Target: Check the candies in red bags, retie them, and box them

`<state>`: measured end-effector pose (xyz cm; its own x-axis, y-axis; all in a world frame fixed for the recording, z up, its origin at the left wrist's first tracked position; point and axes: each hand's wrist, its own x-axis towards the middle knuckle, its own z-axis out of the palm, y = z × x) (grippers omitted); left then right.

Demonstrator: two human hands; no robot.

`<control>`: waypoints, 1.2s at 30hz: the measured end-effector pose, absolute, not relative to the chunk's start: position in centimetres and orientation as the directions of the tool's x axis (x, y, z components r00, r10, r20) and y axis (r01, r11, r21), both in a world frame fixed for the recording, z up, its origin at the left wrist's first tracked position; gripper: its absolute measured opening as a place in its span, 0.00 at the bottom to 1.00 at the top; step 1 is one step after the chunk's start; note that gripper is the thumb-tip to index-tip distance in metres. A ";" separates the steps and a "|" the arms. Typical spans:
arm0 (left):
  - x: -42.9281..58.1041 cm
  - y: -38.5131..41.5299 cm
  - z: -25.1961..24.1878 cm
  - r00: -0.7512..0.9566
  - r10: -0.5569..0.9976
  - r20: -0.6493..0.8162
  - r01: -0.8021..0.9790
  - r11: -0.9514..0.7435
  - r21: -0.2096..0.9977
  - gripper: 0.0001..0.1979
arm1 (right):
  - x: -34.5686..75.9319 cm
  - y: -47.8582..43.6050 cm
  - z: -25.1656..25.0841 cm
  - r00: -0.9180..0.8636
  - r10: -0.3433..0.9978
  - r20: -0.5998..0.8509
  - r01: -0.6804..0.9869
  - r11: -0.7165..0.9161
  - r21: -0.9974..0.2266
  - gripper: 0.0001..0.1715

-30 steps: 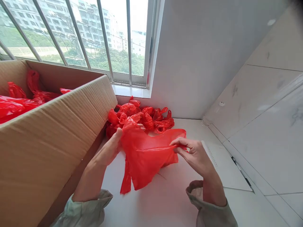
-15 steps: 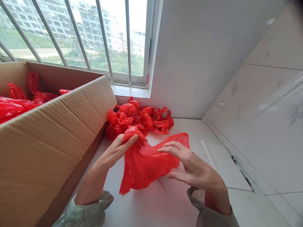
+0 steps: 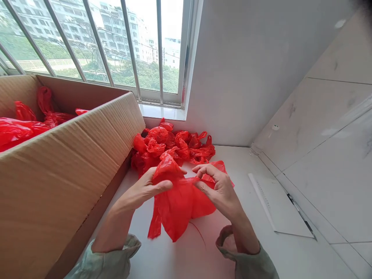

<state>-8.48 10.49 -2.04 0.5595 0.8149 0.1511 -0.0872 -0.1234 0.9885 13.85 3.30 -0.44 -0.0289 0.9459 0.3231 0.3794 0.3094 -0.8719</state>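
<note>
A thin red plastic bag [image 3: 180, 209] hangs loosely between my two hands, above the white tabletop [image 3: 174, 259]. My left hand [image 3: 145, 190] has hold of its gathered upper left part, with the thumb in front and the other fingers mostly hidden behind the film. On the other side, my right hand [image 3: 217, 186] pinches the bag's upper edge between thumb and fingertips. One corner of the bag points down at the front, and a thin red strand [image 3: 200, 234] shows below it. Just beyond lies a heap of crumpled red bags [image 3: 174, 141].
A tall cardboard box [image 3: 87, 155] stands at the left, with more red bags [image 3: 17, 130] inside. To the right, a notebook [image 3: 281, 209] lies on the tabletop with a pen [image 3: 300, 215] along its edge. Behind are a wall and a barred window [image 3: 145, 50].
My right hand has moved left and closed on the bag's upper edge; before, its fingers were spread beside it. The bag's right side has drawn in toward my left hand.
</note>
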 end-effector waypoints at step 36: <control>-7.0 11.1 -2.3 0.574 0.816 0.066 -0.252 0.099 0.963 0.15 | 13.9 4.0 -1.7 -0.466 0.879 0.105 0.735 0.451 -0.506 0.17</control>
